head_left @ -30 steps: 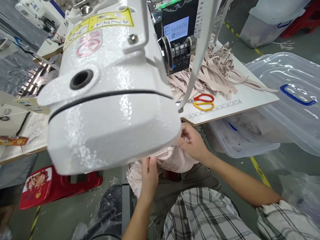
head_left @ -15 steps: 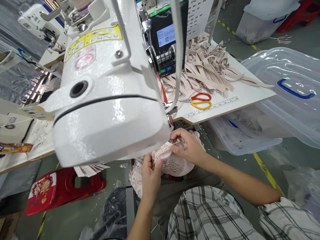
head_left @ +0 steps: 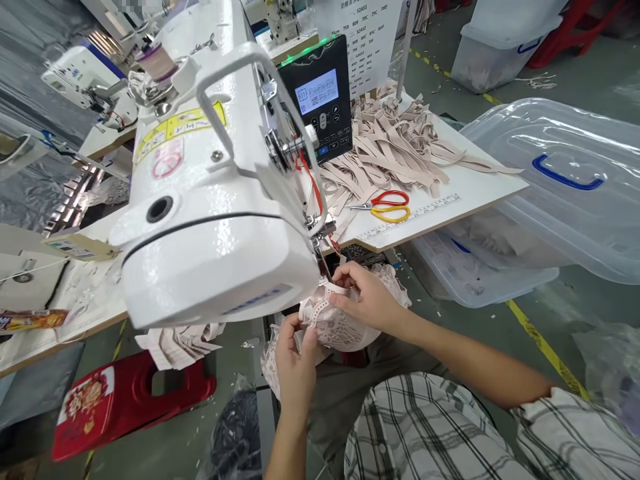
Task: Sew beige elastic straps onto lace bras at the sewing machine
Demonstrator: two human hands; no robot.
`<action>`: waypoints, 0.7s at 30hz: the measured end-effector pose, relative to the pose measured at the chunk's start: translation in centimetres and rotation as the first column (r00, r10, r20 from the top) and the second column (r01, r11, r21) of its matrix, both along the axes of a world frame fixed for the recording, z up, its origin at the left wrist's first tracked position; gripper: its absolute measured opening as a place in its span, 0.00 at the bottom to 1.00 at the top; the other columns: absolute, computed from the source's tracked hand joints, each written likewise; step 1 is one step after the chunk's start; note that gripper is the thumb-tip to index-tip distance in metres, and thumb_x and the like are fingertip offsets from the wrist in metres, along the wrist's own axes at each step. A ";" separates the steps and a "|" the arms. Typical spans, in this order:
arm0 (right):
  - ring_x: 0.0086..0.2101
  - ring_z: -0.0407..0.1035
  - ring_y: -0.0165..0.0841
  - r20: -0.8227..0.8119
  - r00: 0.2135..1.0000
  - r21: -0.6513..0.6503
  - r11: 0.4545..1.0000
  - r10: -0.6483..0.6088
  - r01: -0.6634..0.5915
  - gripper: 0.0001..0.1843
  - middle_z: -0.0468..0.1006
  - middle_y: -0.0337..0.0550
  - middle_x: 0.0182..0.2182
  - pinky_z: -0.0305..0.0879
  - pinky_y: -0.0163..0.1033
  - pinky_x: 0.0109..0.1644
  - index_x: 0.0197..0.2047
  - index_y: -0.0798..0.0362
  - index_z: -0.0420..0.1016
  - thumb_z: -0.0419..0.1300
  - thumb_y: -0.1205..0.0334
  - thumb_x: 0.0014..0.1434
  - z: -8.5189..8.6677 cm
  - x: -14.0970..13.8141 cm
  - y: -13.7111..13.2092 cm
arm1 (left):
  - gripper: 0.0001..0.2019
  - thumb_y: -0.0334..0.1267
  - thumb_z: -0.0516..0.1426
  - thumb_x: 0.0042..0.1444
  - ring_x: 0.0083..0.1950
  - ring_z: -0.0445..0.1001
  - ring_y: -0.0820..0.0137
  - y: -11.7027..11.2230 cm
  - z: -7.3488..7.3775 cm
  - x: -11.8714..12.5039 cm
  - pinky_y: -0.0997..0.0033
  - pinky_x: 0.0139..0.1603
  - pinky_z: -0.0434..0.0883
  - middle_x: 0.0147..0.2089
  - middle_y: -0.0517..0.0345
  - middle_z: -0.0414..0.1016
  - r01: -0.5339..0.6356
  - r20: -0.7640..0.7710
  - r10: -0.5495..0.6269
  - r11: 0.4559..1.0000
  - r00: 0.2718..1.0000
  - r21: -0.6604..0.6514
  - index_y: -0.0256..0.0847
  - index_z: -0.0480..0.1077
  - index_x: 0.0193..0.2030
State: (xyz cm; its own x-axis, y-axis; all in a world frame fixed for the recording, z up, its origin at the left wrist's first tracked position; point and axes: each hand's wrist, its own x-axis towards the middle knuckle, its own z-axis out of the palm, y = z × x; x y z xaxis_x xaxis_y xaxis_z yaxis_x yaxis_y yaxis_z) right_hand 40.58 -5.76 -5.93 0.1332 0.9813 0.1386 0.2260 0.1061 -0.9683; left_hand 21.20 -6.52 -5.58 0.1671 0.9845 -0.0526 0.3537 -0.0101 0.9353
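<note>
A pale pink lace garment [head_left: 340, 327] hangs in front of my lap, just under the head of a white sewing machine [head_left: 210, 220]. My left hand [head_left: 295, 357] grips its lower left edge with fingers closed. My right hand [head_left: 363, 297] pinches the top edge of the lace close to the machine's needle area [head_left: 323, 250].
A heap of beige elastic strips [head_left: 400, 143] and red-and-yellow scissors [head_left: 385, 205] lie on the white table [head_left: 475, 193] beside a black control panel [head_left: 320, 100]. Clear plastic bins [head_left: 560, 180] stand at the right. A red stool [head_left: 125, 400] sits on the floor at left.
My head has pulled back and up, so the machine looks smaller and the needle area shows. Both hands stay on the lace, which has risen toward the needle.
</note>
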 end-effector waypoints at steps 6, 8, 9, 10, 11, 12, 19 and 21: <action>0.32 0.66 0.30 -0.101 0.995 -0.107 0.994 0.009 -0.020 0.15 0.72 0.37 0.33 0.65 0.36 0.35 0.41 0.50 0.66 0.63 0.52 0.55 0.7 -0.2 0.4 | 0.19 0.55 0.56 0.61 0.41 0.75 0.63 -0.4 0.5 0.0 0.69 0.40 0.71 0.39 0.53 0.76 -0.006 -0.010 0.006 1.000 1.000 -0.017 0.41 0.73 0.43; 0.34 0.68 0.32 -0.149 0.988 -0.137 0.989 0.036 -0.056 0.14 0.74 0.38 0.34 0.67 0.38 0.38 0.39 0.51 0.69 0.64 0.52 0.55 1.1 0.4 -0.2 | 0.21 0.58 0.56 0.60 0.37 0.74 0.64 -0.9 0.6 0.0 0.70 0.37 0.71 0.35 0.54 0.76 0.044 0.021 -0.043 0.998 0.999 -0.048 0.40 0.74 0.41; 0.34 0.70 0.32 -0.193 0.979 -0.159 0.983 0.064 -0.095 0.13 0.75 0.39 0.34 0.67 0.38 0.38 0.38 0.52 0.71 0.64 0.52 0.55 1.3 0.7 -0.6 | 0.22 0.59 0.55 0.60 0.35 0.73 0.65 -1.2 0.6 -0.1 0.70 0.36 0.70 0.33 0.55 0.75 0.082 0.039 -0.080 0.995 0.996 -0.062 0.40 0.74 0.39; 0.34 0.71 0.32 -0.249 0.963 -0.185 0.972 0.098 -0.146 0.12 0.77 0.39 0.33 0.68 0.38 0.38 0.37 0.52 0.73 0.63 0.52 0.56 1.3 1.0 -1.3 | 0.23 0.60 0.55 0.60 0.34 0.72 0.66 -1.5 0.5 -0.2 0.70 0.35 0.70 0.31 0.56 0.75 0.127 0.059 -0.123 0.989 0.991 -0.075 0.40 0.75 0.37; 0.33 0.72 0.33 -0.309 0.943 -0.210 0.959 0.121 -0.192 0.12 0.78 0.40 0.32 0.68 0.38 0.38 0.37 0.52 0.75 0.63 0.51 0.57 1.3 1.3 -2.0 | 0.24 0.61 0.55 0.60 0.34 0.73 0.65 -1.8 0.3 -0.3 0.70 0.36 0.70 0.31 0.55 0.75 0.177 0.084 -0.169 0.980 0.982 -0.094 0.39 0.76 0.37; 0.33 0.73 0.33 -0.351 0.927 -0.228 0.949 0.128 -0.218 0.13 0.79 0.40 0.32 0.69 0.38 0.37 0.36 0.52 0.77 0.62 0.51 0.58 1.1 1.4 -2.9 | 0.24 0.61 0.55 0.60 0.36 0.74 0.64 -2.0 0.0 -0.4 0.68 0.38 0.71 0.32 0.54 0.76 0.229 0.118 -0.215 0.965 0.969 -0.126 0.39 0.77 0.38; 0.37 0.75 0.33 -0.055 0.998 -0.167 0.985 0.031 -0.040 0.18 0.79 0.39 0.31 0.72 0.43 0.42 0.36 0.47 0.80 0.54 0.48 0.66 -2.0 -1.9 -7.1 | 0.36 0.71 0.47 0.57 0.53 0.77 0.49 -2.2 -0.6 2.2 0.46 0.55 0.72 0.46 0.38 0.81 0.448 0.498 -0.196 0.768 0.845 -0.457 0.39 0.79 0.45; 0.40 0.75 0.34 -0.040 0.997 -0.179 0.981 0.066 -0.072 0.13 0.80 0.39 0.33 0.72 0.42 0.43 0.37 0.45 0.80 0.57 0.49 0.64 -3.0 -3.5 -7.4 | 0.34 0.70 0.50 0.56 0.51 0.78 0.50 -1.8 0.2 2.8 0.48 0.51 0.74 0.43 0.41 0.81 0.487 0.568 -0.172 0.738 0.805 -0.466 0.41 0.79 0.43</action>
